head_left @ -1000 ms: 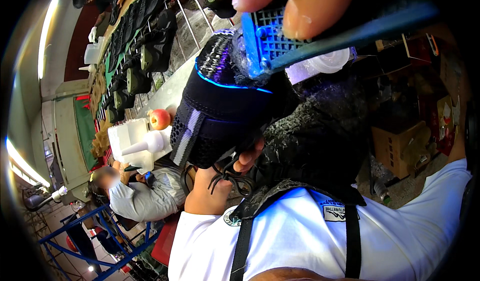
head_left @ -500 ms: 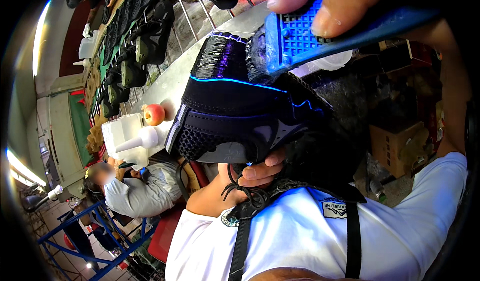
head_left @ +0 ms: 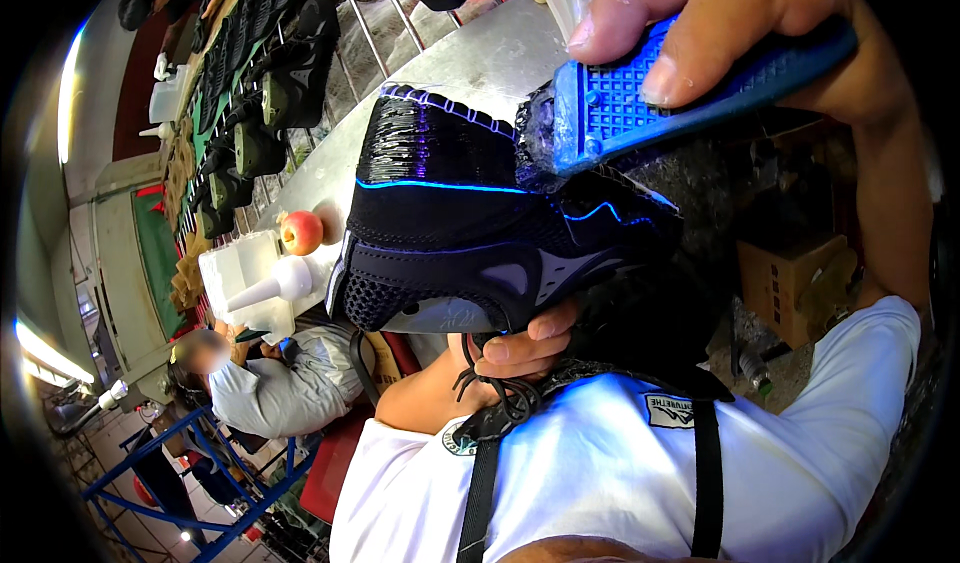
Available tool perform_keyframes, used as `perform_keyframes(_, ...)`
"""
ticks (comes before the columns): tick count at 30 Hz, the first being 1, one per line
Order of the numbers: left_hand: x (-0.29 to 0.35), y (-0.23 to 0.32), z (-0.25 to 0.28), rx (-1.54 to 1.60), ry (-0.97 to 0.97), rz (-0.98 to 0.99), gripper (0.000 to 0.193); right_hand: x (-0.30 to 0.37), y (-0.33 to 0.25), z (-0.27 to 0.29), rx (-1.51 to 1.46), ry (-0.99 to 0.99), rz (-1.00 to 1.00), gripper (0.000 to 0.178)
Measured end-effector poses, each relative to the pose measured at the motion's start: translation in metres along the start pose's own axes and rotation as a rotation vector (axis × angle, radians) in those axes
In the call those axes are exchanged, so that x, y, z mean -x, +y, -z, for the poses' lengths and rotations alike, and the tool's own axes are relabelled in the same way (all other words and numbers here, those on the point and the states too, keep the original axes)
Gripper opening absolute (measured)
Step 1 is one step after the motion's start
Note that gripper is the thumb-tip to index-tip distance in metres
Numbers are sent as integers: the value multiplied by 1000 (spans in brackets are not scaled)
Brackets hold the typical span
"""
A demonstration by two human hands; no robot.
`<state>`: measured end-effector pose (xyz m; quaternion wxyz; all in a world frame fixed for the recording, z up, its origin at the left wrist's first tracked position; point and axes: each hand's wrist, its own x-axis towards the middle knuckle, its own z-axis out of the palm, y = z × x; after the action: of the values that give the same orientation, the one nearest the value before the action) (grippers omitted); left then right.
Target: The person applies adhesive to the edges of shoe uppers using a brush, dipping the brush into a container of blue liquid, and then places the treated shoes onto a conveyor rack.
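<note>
A black shoe upper point(head_left: 430, 218) with grey trim is held sole side up in front of my chest. My left hand point(head_left: 525, 348) is closed around it from below, beside the dangling black laces point(head_left: 490, 383); part of that hand is hidden by the shoe. Along the upper's lower side runs a glossy, wet-looking band point(head_left: 430, 148), edged by a bright blue line. My right hand point(head_left: 740, 28) grips a blue plastic brush point(head_left: 690, 103) with its fingers pressed on the textured head. Dark, clotted bristles point(head_left: 538, 138) touch the band near the middle of the shoe.
On the metal table point(head_left: 480, 58) are an apple point(head_left: 301, 233) and a translucent tub point(head_left: 250, 278) with a white nozzle bottle point(head_left: 280, 281). Several shoes point(head_left: 290, 83) lie on a rack at the far left. Another person point(head_left: 280, 373) sits at left; a cardboard box point(head_left: 790, 283) is at right.
The brush has moved slightly right and down along the shoe. The shoe has tilted and shifted a little left, baring more of the glossy band. My left hand keeps its hold.
</note>
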<state>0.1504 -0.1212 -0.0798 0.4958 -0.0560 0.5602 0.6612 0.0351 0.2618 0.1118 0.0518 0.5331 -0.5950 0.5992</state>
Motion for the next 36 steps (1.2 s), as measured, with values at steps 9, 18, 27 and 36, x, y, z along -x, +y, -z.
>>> perform_keyframes(9, -6, -15, -3, -112, 136, -63, 42, 11, -6, 1, -27, -40, -75, 21)
perform_keyframes(18, -8, -11, -1, -97, 76, -98, 45, 18, -18, -8, 131, -45, -98, 21)
perform_keyframes(27, -23, 55, 9, -243, 38, -365, 49, 76, -23, -39, -248, 877, -598, 20)
perform_keyframes(36, -36, 171, 50, -492, 282, -875, 53, 139, 2, -85, -880, 1627, -204, 19)
